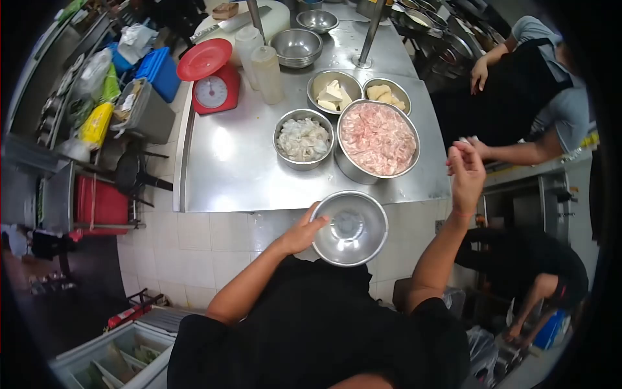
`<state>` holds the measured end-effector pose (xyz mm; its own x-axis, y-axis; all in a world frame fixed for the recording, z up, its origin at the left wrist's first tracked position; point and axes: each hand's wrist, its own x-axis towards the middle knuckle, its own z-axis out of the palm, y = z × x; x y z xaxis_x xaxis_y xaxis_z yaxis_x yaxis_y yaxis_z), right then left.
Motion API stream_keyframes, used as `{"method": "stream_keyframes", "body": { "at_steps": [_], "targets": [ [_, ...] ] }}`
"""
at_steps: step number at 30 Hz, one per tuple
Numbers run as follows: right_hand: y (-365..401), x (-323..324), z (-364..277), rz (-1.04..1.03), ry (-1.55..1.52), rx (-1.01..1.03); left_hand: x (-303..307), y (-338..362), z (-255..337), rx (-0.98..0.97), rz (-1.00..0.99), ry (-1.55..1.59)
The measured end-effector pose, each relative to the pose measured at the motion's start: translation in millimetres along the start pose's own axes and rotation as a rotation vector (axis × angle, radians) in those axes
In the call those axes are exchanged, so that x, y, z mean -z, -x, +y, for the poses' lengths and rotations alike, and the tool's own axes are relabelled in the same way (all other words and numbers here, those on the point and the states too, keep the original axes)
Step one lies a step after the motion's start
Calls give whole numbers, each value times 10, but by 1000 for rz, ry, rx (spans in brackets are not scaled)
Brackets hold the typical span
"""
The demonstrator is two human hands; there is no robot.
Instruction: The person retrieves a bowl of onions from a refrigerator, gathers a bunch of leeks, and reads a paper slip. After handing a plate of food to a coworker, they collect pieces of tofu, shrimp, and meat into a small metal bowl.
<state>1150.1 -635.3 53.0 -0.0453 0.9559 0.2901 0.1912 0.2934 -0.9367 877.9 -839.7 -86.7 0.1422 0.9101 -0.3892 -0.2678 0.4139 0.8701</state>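
My left hand [299, 233] grips the rim of a steel mixing bowl [350, 243], tilted toward me just off the table's front edge; its shiny bare inside shows. At the right, my right hand [466, 178] is raised past the table's corner, fingers bent together beside a co-worker's hand [481, 148]. What those fingers hold, if anything, is too small to make out. Beyond the mixing bowl stand a bowl of raw shrimp [302, 139] and a larger pot of raw sliced meat [378, 139]. Behind these are a bowl of pale blocks [334, 96] and a bowl of yellowish pieces [387, 96].
On the steel table [227, 172] stand a red scale [212, 91], squeeze bottles [267, 74] and stacked bowls [297, 48]. A metal post [370, 35] rises at the back. A co-worker [499, 91] stands at the right; another person [538, 266] bends down lower right.
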Motion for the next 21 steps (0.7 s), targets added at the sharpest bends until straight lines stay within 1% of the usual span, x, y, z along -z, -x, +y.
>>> {"method": "stream_keyframes", "body": {
  "at_steps": [1,2,3,4,5,6,7,8,9,10,11,12,13,14,15,16,17,18,20,21],
  "targets": [
    [137,-179,-151,-43,33,16,170,81,-14,-81,-18,-46],
    [260,-345,-257,-93,67,18,251,211,102,-36,13,-26],
    [390,-532,-386,-117,58,-13,361,305,135,47,2,88],
    [519,-702,-497,-164,72,-10,461,381,183,48,-13,17],
    [614,-757,-410,-251,150,13,561,410,129,26,-9,-94],
    [685,-811,-390,-336,143,139,619,365,91,78,-6,-121],
    [760,-872,-279,-417,11,153,607,347,119,11,-22,-250],
    [873,-894,-412,-491,-204,59,978,167,-498,-166,-87,-337],
    [907,-936,-383,-457,-5,302,733,170,-182,90,-66,-62],
    [999,-967,-365,-416,-42,367,600,123,-118,178,-73,100],
    [1088,-1024,-297,-335,-27,387,511,70,-106,150,-142,74],
    [1257,-941,-524,-278,128,361,430,35,-147,166,-198,45],
    [1374,-839,-615,-242,150,282,411,-51,-163,188,-212,18],
    [1467,-762,-614,-210,177,268,390,-168,-194,202,-261,1],
    [1595,-676,-589,-184,188,258,376,-227,-246,189,-328,-53],
    [1739,-558,-540,-129,172,182,294,-251,-276,177,-382,-103],
    [1872,-469,-474,-81,152,105,240,-289,-298,192,-384,-108],
    [2001,-410,-423,-75,141,88,184,-292,-241,225,-443,-208],
    [2312,-196,-345,-7,125,-48,-70,-172,-168,212,-537,-386],
    [2388,-135,-335,35,93,-113,-124,-182,-194,261,-538,-313]
  ]
}}
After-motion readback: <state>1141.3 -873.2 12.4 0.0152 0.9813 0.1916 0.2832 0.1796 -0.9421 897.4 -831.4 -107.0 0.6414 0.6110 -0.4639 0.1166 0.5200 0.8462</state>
